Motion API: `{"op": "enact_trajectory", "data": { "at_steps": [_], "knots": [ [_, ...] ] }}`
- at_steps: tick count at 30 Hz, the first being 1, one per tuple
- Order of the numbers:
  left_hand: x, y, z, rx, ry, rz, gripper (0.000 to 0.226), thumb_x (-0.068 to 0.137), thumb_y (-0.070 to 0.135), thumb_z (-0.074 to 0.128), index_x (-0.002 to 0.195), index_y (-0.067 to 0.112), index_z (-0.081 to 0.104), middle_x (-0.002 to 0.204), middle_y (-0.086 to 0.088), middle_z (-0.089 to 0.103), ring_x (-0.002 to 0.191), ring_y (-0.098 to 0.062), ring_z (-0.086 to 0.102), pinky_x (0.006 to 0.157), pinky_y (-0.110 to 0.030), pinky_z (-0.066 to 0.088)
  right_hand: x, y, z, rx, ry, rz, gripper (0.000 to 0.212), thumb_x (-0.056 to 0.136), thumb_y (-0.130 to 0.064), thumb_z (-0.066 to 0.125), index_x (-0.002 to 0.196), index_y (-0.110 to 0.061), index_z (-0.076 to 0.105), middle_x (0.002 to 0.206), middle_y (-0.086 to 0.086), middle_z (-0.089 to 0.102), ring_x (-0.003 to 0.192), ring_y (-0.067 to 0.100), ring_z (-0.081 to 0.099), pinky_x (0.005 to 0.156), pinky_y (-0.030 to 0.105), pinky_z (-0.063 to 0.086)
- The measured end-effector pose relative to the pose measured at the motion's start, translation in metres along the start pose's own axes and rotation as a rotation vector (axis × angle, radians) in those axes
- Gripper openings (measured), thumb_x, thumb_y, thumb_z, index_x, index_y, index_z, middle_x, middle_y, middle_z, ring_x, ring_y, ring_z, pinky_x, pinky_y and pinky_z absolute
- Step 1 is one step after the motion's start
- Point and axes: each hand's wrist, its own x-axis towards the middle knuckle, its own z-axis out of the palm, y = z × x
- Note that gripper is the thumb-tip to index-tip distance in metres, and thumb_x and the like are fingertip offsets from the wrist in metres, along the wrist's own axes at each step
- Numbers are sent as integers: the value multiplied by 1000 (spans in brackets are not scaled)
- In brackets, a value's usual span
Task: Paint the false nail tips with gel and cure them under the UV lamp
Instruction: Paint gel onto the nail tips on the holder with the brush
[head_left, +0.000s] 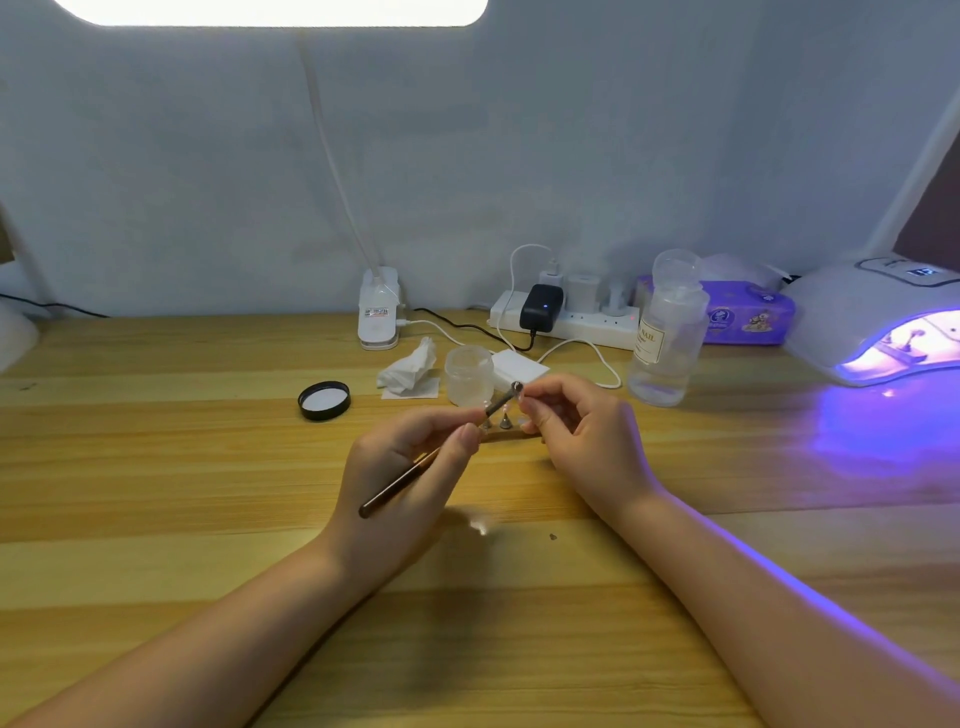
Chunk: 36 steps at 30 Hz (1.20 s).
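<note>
Two hands over a big wooden desk (156, 467), so biggest stuff first. The UV lamp (862, 322) sits at the far right edge, switched on and throwing purple light across the wood; something's inside it, but it's too blurry to call. Left of it there's a clear pump bottle (667, 338), then a small frosted jar (469, 375) with its black lid (324, 400) lying off to the left.

The left hand (410, 467) pinches a gel brush (415, 470) between thumb and fingertips, other fingers curled. The handle runs diagonally, butt end down-left toward the wrist, business end up-right. The right hand (582, 431) has its fingers curled in, pinching right at that far end of the brush. Could be a cap or the bristles, honestly can't tell.

The nail tips (505, 421) stand on little holders on the desk, just beyond and between the two hands, so either hand reaches them easily. My guess is the brush only needs to tip forward and down. Plenty of bare wood between the right hand and the lamp mouth for carrying one over.
</note>
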Motion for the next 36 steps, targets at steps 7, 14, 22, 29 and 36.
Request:
{"op": "enact_trajectory", "data": {
  "at_steps": [7,14,22,29,36],
  "knots": [
    [-2,2,-2,21,12,-5,25,87,35,57,99,18,71,88,0,73,86,-19,70,78,-39,57,0,-1,-1,1,10,4,14,88,-3,64,97,-13,68,82,-3,69,71,8,67,69,31,57],
    [0,2,-1,45,4,-48,19,88,26,63,104,20,72,90,2,74,89,-21,69,80,-40,54,0,0,0,-21,-2,-3,13,88,-3,63,98,-10,68,84,2,69,73,11,68,70,33,57],
    [-2,5,-2,15,15,-13,20,89,32,59,97,19,71,86,2,74,85,-14,68,77,-26,52,0,1,1,-15,8,1,13,88,-3,63,97,-12,67,80,-3,68,72,8,68,67,25,56],
    [0,3,0,7,30,-31,21,90,22,60,108,15,70,95,5,74,93,-12,70,81,-26,55,0,0,0,-25,-17,-27,13,88,-2,63,99,-7,68,84,2,69,74,11,68,69,28,57],
    [-2,6,-3,-24,0,-42,25,85,32,60,96,14,72,85,-6,73,86,-23,70,82,-48,55,0,1,0,-26,-1,-37,16,88,-2,63,100,-12,67,82,-2,68,73,7,67,69,21,55]
  ]
}}
